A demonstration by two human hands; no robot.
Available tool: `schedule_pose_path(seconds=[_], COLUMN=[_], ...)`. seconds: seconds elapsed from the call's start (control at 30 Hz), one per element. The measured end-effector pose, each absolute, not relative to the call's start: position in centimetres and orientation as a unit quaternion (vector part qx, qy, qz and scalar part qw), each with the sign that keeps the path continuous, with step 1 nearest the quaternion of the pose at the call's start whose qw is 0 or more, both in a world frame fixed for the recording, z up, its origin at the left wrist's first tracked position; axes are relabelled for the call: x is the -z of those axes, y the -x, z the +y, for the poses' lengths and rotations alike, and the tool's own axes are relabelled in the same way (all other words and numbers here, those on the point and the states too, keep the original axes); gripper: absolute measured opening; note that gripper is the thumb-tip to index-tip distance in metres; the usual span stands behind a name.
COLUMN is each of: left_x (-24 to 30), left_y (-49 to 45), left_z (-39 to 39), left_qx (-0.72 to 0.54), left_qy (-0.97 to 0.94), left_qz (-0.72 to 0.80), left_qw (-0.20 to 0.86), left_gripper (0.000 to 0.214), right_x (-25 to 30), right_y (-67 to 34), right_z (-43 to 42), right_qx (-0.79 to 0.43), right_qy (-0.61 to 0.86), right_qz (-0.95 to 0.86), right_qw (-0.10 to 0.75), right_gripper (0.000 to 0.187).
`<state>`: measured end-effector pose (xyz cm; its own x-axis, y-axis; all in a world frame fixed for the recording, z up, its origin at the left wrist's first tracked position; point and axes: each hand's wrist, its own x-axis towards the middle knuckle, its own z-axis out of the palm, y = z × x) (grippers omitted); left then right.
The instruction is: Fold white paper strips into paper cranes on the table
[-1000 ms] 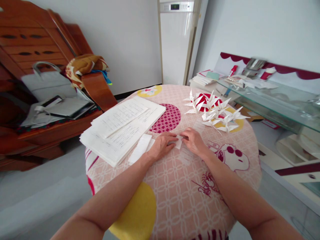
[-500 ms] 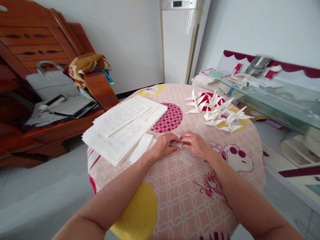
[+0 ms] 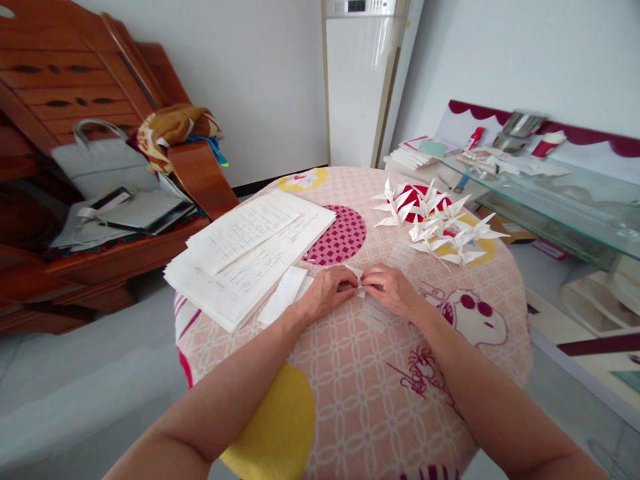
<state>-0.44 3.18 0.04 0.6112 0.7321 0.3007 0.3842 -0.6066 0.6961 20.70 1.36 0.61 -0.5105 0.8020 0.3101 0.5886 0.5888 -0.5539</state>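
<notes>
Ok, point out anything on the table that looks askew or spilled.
The paper stack looks untidy: its left edges are uneven, and the upper sheets sit out of line with those beneath. No spill shows on the tablecloth.

Paper (image 3: 361, 291) partly hidden by left hand (image 3: 330, 291) and right hand (image 3: 391, 289)

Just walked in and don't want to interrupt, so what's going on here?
A person's left hand and right hand meet over a small piece of white paper, pinching it at their fingertips above a patterned tablecloth. To the left lies a stack of written sheets, with white paper strips beside it. Folded paper birds cluster at the far right.
</notes>
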Motion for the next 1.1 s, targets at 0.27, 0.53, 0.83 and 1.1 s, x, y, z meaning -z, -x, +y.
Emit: schedule_pose_path(seconds=[0.27,0.53,0.83,1.1], left_x=[0.4,0.7,1.1,1.3], left_y=[0.0,0.1,-0.4,-0.5], left_z=[3.2,2.9,2.8,3.0], left_qx=[-0.311,-0.323,-0.312,-0.315], left_qy=[-0.841,-0.821,-0.809,-0.8], left_qz=[0.346,0.395,0.45,0.466], left_qw=[0.275,0.256,0.214,0.208], left_gripper=[0.011,0.011,0.013,0.014], right_x=[-1.0,-1.1,-2.0,-1.8], right_y=[-20.1,-19.8,-19.0,-18.7], right_z=[0.9,1.2,1.4,1.3], right_qx=[-0.17,-0.252,-0.269,-0.234], right_qy=[0.495,0.587,0.642,0.66], right_qz=[-0.815,-0.74,-0.696,-0.692], right_qw=[0.246,0.211,0.175,0.177], right_gripper=[0.016,0.015,0.025,0.02])
